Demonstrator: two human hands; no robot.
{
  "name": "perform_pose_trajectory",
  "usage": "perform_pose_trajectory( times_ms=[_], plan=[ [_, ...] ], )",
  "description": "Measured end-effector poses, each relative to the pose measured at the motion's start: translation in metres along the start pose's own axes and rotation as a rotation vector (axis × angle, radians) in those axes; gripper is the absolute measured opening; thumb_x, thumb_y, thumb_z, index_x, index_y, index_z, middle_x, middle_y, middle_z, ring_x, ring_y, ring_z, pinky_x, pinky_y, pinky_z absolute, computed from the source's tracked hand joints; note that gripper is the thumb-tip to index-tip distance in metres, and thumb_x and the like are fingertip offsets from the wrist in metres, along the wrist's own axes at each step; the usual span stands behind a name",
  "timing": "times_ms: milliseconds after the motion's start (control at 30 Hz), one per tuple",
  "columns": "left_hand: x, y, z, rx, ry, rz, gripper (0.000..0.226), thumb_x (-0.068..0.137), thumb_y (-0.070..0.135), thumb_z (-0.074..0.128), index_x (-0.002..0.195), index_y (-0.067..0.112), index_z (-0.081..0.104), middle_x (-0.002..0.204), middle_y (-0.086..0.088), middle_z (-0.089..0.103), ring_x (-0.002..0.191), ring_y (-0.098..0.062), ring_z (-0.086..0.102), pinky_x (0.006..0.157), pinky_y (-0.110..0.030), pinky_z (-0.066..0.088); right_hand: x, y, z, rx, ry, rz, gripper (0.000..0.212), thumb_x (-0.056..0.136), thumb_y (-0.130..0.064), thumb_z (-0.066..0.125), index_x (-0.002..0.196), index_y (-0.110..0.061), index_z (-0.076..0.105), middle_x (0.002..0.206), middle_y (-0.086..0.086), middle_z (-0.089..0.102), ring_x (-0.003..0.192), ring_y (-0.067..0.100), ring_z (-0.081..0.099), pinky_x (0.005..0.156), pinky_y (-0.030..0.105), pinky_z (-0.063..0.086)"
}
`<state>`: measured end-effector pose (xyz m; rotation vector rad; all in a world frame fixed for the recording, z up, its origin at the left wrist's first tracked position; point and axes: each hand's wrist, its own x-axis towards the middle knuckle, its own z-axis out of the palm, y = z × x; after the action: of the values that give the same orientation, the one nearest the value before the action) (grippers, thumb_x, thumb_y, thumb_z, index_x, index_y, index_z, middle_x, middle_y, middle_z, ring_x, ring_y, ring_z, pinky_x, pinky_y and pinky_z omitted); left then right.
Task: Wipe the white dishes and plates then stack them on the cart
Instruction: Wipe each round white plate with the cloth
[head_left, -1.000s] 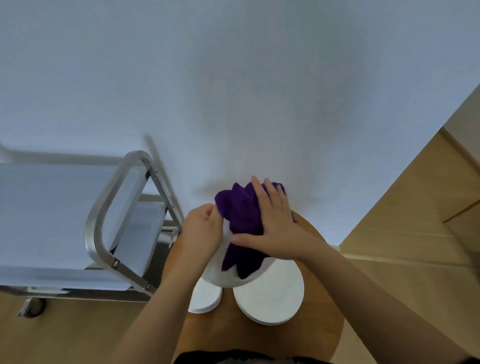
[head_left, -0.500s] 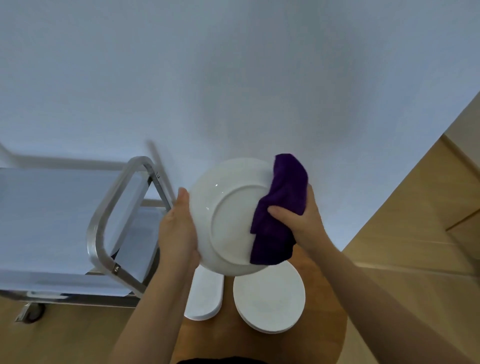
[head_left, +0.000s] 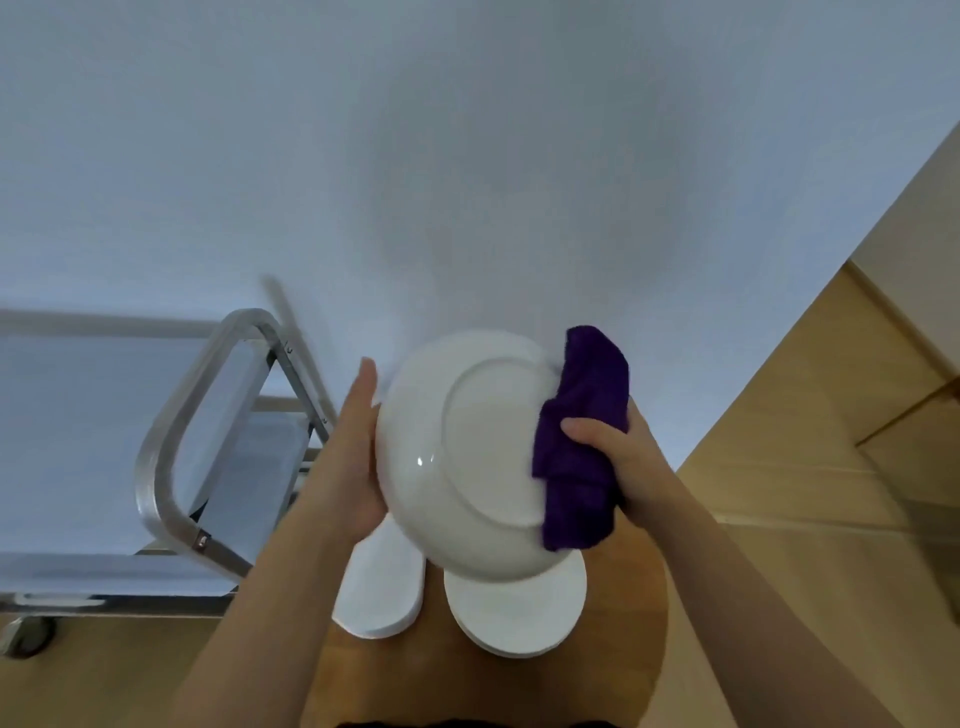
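1. Looking down from the head camera, a person holds a white plate (head_left: 467, 457) up above a round wooden counter (head_left: 613, 665), tilted so that its underside and foot ring face the camera.
2. The left hand (head_left: 353, 467) cups the plate's left rim, palm against the edge and fingers (head_left: 366, 379) stretched flat and straight upward rather than curled; it props the plate more than it grips it.
3. The right hand (head_left: 618, 457) is closed around a purple cloth (head_left: 582, 441), thumb in front and the other fingers hidden behind it; the cloth is pressed against the plate's right rim and hangs folded below the hand.
4. Under the lifted plate, two stacks lie on the counter: a stack of white plates (head_left: 514, 613) near the counter's middle, and a smaller stack of white dishes (head_left: 379, 587) at its left edge, partly hidden by the left forearm.
5. A metal cart (head_left: 171, 447) with pale shelves stands just beside the counter's left edge, against the white wall (head_left: 467, 156). No dishes can be made out on its visible shelves.
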<state>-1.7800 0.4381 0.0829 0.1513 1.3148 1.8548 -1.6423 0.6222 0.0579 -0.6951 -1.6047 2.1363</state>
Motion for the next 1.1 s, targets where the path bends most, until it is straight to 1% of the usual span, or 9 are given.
perform_pose_trajectory(
  times_ms=[100, 267, 400, 567, 667, 733, 833, 900, 1100],
  plan=[
    [0.002, -0.001, -0.012, -0.116, -0.092, -0.205, 0.044, 0.077, 0.046, 0.057, 0.097, 0.012, 0.076, 0.097, -0.013, 0.073, 0.084, -0.027, 0.071, 0.063, -0.038, 0.058, 0.002, 0.000, -0.002, -0.136, -0.098, 0.028, 0.072, 0.055, -0.035, 0.080, 0.121, -0.030, 0.053, 0.109, -0.002, 0.068, 0.095, 0.018, 0.068, 0.073, 0.031, 0.056],
    [0.006, -0.005, -0.014, -0.201, -0.129, -0.210, 0.041, 0.078, 0.040, 0.058, 0.099, 0.009, 0.075, 0.099, -0.015, 0.072, 0.085, -0.030, 0.071, 0.063, -0.040, 0.058, -0.010, 0.022, 0.013, -0.090, 0.087, 0.067, 0.059, 0.059, -0.047, 0.077, 0.113, -0.038, 0.055, 0.103, -0.007, 0.069, 0.094, 0.018, 0.067, 0.078, 0.037, 0.056],
    [0.009, -0.008, -0.003, -0.308, -0.068, -0.109, 0.047, 0.078, 0.040, 0.058, 0.114, 0.010, 0.063, 0.102, -0.015, 0.072, 0.089, -0.030, 0.071, 0.064, -0.041, 0.058, -0.026, 0.044, 0.036, 0.053, 0.190, 0.042, 0.045, 0.065, -0.046, 0.072, 0.105, -0.028, 0.057, 0.087, -0.007, 0.072, 0.078, 0.008, 0.069, 0.057, 0.016, 0.052],
    [0.008, -0.019, 0.008, -0.075, 0.191, 0.015, 0.056, 0.085, 0.047, 0.056, 0.131, 0.016, 0.052, 0.121, -0.013, 0.064, 0.108, -0.036, 0.061, 0.093, -0.055, 0.048, -0.029, 0.049, 0.035, 0.008, 0.128, 0.113, 0.022, 0.083, -0.027, 0.066, 0.103, -0.028, 0.058, 0.092, -0.001, 0.070, 0.073, 0.006, 0.069, 0.056, 0.016, 0.051],
    [0.001, -0.024, 0.009, 0.008, 0.221, 0.057, 0.059, 0.077, 0.051, 0.062, 0.125, 0.017, 0.057, 0.112, -0.009, 0.068, 0.102, -0.032, 0.064, 0.086, -0.050, 0.052, -0.009, 0.029, 0.015, 0.029, 0.297, 0.060, 0.045, 0.084, -0.008, 0.063, 0.122, -0.031, 0.054, 0.105, -0.002, 0.066, 0.088, 0.016, 0.067, 0.069, 0.030, 0.056],
    [-0.002, -0.027, 0.016, 0.033, 0.196, 0.038, 0.055, 0.073, 0.051, 0.063, 0.118, 0.020, 0.060, 0.106, -0.006, 0.071, 0.096, -0.029, 0.066, 0.074, -0.043, 0.055, 0.003, 0.016, 0.018, -0.043, 0.348, -0.019, 0.053, 0.087, -0.013, 0.061, 0.133, -0.034, 0.047, 0.112, -0.009, 0.062, 0.096, 0.011, 0.062, 0.067, 0.024, 0.056],
    [-0.002, -0.034, 0.029, 0.058, 0.165, 0.031, 0.036, 0.080, 0.045, 0.062, 0.107, 0.021, 0.063, 0.096, -0.003, 0.074, 0.088, -0.026, 0.070, 0.068, -0.038, 0.056, 0.008, 0.012, 0.041, -0.408, 0.173, -0.145, 0.046, 0.093, -0.038, 0.053, 0.137, -0.040, 0.041, 0.133, -0.013, 0.044, 0.116, 0.010, 0.049, 0.096, 0.028, 0.043],
    [-0.001, -0.034, 0.033, 0.047, 0.193, 0.049, 0.025, 0.088, 0.041, 0.058, 0.101, 0.022, 0.066, 0.092, -0.003, 0.075, 0.082, -0.024, 0.072, 0.066, -0.037, 0.057, 0.001, 0.013, 0.057, -0.544, 0.091, -0.180, 0.042, 0.095, -0.045, 0.044, 0.135, -0.048, 0.037, 0.130, -0.020, 0.030, 0.121, 0.009, 0.039, 0.100, 0.026, 0.032],
    [0.004, -0.029, 0.027, -0.086, 0.230, 0.050, 0.044, 0.091, 0.046, 0.053, 0.116, 0.011, 0.063, 0.112, -0.012, 0.068, 0.101, -0.029, 0.066, 0.090, -0.046, 0.050, -0.026, 0.009, 0.086, -0.647, -0.060, -0.452, 0.033, 0.097, -0.021, 0.050, 0.126, -0.034, 0.053, 0.128, -0.017, 0.042, 0.121, 0.008, 0.043, 0.104, 0.032, 0.040]
  ],
)
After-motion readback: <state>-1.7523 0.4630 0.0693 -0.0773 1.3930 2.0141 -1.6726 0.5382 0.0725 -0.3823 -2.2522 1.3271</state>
